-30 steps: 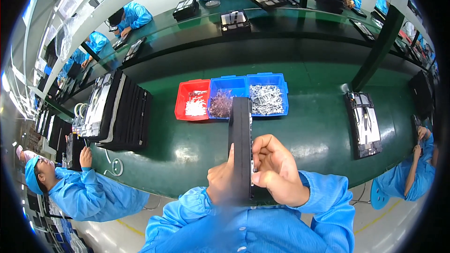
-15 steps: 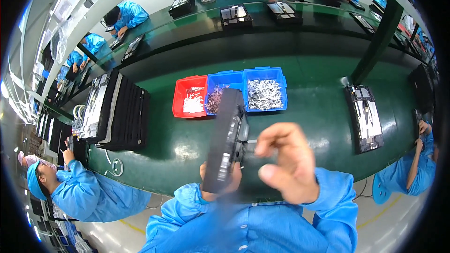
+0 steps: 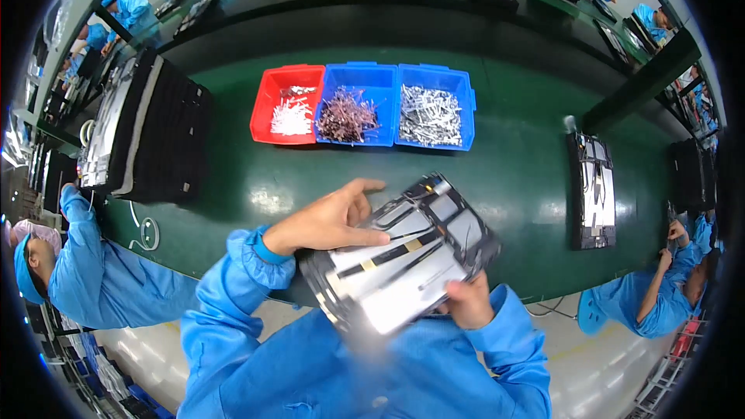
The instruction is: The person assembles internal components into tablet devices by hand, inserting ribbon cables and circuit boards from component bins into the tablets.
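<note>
A flat black electronic unit (image 3: 400, 252) with silver panels, black cables and gold-coloured tape lies tilted in front of my body, its panel side up. My right hand (image 3: 469, 302) grips its near right edge, thumb on top and the other fingers partly hidden under it. Over the far left edge is my left hand (image 3: 330, 221), its thumb laid across the panels and its index finger stretched out past the edge. Beyond the unit stand a red bin (image 3: 264, 116) of small white pieces, a blue bin (image 3: 384, 128) of brownish pieces and another blue bin (image 3: 468, 116) of silvery-white pieces.
A tall stack of black units (image 3: 163, 136) stands on the left of the green table (image 3: 520, 155). A similar unit (image 3: 594, 194) lies at right beside a dark post (image 3: 644, 85). Co-workers in blue sit on both sides (image 3: 128, 283) and across the table.
The unit has turned from edge-up to panel side up. My right hand has come down onto its edge, and my left hand has moved from below to its far left side. The view has shifted.
</note>
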`<state>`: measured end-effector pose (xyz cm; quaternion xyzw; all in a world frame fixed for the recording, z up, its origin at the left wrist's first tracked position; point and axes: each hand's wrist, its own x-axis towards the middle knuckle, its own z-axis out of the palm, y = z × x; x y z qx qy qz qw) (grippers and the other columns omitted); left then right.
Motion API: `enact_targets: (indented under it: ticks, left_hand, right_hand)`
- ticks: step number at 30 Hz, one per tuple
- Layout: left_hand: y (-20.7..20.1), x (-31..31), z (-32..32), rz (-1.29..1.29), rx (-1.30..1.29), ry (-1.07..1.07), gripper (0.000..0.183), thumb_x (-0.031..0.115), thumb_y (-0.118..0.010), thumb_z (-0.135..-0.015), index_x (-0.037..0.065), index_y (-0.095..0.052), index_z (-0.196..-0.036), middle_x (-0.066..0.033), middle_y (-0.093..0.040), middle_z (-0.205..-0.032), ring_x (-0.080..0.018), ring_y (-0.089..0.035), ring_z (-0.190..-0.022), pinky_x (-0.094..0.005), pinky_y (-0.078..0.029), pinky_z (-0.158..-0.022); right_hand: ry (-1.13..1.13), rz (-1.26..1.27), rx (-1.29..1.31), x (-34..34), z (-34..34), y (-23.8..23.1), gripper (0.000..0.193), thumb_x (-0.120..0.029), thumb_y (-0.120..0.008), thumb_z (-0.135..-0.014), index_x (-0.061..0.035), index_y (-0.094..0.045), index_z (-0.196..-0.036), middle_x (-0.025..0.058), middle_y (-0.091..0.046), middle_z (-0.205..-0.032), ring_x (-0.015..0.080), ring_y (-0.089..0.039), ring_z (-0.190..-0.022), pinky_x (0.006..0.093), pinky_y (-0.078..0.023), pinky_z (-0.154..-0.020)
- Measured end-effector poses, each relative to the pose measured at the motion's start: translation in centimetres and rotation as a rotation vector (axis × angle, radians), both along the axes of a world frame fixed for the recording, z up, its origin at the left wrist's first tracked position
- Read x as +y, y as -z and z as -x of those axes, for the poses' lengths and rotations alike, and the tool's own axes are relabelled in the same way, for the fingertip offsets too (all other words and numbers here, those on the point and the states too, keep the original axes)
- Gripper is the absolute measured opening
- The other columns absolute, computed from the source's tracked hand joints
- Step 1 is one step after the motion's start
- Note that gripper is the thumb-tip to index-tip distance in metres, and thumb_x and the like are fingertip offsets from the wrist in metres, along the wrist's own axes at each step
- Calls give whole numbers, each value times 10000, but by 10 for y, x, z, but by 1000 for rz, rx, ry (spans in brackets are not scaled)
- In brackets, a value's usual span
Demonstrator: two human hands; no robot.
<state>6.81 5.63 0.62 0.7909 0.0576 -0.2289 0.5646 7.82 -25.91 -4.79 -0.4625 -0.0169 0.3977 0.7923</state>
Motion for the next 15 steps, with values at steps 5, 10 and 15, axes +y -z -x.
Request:
enact_targets:
  ticks: [5, 10, 15]
  left_hand:
    - [10, -3, -10, -257, -396, 278, 417, 231, -753, -928, 13, -665, -1273, -159, -654, -1102, -337, -649, -989, -423, -525, -854]
    - [10, -10, -18, -301, -437, 233, 254, 136, -634, -994, -26, -703, -1177, -173, -663, -1028, -343, -653, -966, -413, -526, -843]
    - [9, -12, -19, -275, -378, 186, 250, 126, -646, -966, -20, -714, -1159, -172, -671, -1012, -342, -661, -934, -422, -530, -814]
  right_hand:
    - [-250, 0, -165, 16, 38, -9, 237, -137, -649, -1008, -15, -630, -1210, 102, -717, -977, 146, -667, -724, 293, -532, -613]
    - [-218, -28, 36, 32, 32, -37, 252, -197, -636, -1031, 1, -636, -1188, 103, -726, -999, 138, -682, -778, 289, -553, -677]
    - [-335, 28, -24, 29, 23, -44, 369, -272, -556, -1058, 23, -568, -1281, 147, -683, -1065, 211, -668, -915, 344, -561, -737]
